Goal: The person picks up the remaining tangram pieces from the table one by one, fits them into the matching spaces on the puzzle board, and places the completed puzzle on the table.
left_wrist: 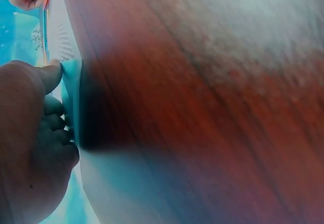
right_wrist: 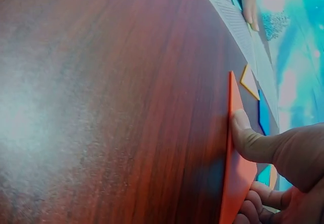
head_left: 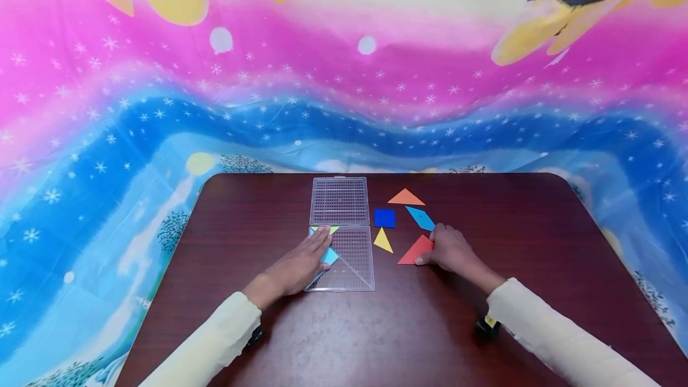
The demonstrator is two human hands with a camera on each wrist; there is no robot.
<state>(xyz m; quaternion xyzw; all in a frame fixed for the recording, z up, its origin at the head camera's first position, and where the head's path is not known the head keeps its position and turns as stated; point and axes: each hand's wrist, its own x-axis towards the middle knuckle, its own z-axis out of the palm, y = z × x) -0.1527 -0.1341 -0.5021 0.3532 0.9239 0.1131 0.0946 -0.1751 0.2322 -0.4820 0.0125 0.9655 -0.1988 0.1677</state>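
Observation:
My left hand (head_left: 303,261) rests on a light blue triangle (head_left: 329,256), its fingers reaching forward and covering much of the piece. That triangle lies on the lower half of a clear hinged plastic case (head_left: 352,264), beside a yellow-green piece (head_left: 334,230) mostly under the fingertips. To the right, my right hand (head_left: 448,249) grips a large red triangle (head_left: 416,251). In the right wrist view, the thumb presses the near part of the red triangle (right_wrist: 238,178), with the fingers at its far edge. The red triangle appears flat on or just above the table.
Between the case and my right hand lie a yellow triangle (head_left: 383,240) and a dark blue square (head_left: 384,218). A blue parallelogram (head_left: 420,218) and an orange triangle (head_left: 406,197) are farther back. The brown table (head_left: 258,208) ends at a printed cloth (head_left: 344,100).

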